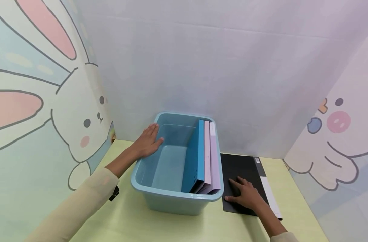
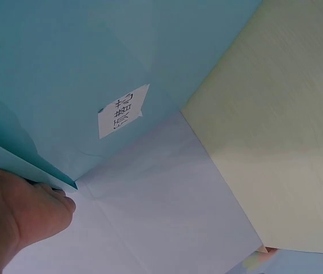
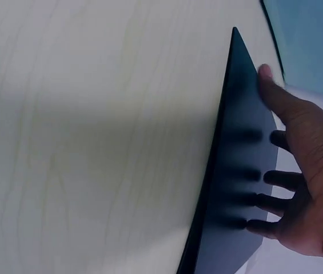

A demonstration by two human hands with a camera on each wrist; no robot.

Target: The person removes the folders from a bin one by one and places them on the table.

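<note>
A light blue plastic bin (image 1: 178, 205) stands on the table. My left hand (image 1: 147, 141) rests at its left rim, fingers fairly straight and thumb over the inside; in the left wrist view the hand (image 2: 27, 211) lies along the rim. To the right of the bin, a black file folder (image 1: 240, 164) lies flat, a pale strip along its right side. My right hand (image 1: 246, 195) is over this folder with fingers spread, fingertips right at its cover (image 3: 235, 160). Upright along the bin's right wall are a blue file folder (image 1: 193, 158), a pink one (image 1: 207, 151) and a purple one (image 1: 214, 161).
The pale yellow table (image 1: 126, 222) ends against a white back wall (image 1: 202, 67). Side panels carry a cartoon rabbit (image 1: 78, 111) and another cartoon animal (image 1: 338, 148). A white label (image 2: 122, 111) with writing is on the bin's outer side. A small black object (image 1: 114, 194) shows beneath the left forearm.
</note>
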